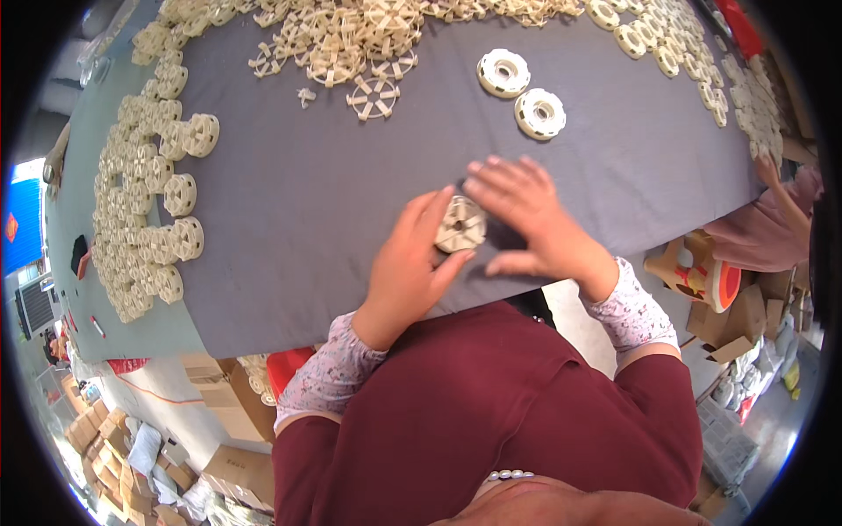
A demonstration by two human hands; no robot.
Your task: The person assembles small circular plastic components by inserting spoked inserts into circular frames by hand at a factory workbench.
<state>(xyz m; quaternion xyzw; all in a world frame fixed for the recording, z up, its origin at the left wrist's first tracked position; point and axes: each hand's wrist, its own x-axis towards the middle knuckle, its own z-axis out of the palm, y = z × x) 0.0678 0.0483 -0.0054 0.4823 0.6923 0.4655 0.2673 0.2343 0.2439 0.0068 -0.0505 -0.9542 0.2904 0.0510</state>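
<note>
My left hand (405, 259) is closed around the side of a cream round plastic wheel-shaped part (461, 225) with spokes and a dark centre hole. The part is near the table's front edge. Just right of it, my right hand (528, 213) has its fingers stretched out and slightly blurred, with nothing in them. Farther away lie two cream plastic rings, one (503, 73) behind the other (540, 114), each with a hole in the middle. A flat spoked insert (374, 98) lies at the near edge of a large heap of similar inserts (338, 44).
Stacked round parts (140, 188) line the table's left side. More rings (653, 39) stand in rows at the far right. Another person's hand (768, 169) touches parts at the right edge. Cardboard boxes (239, 473) sit on the floor at lower left, and others (732, 324) at right.
</note>
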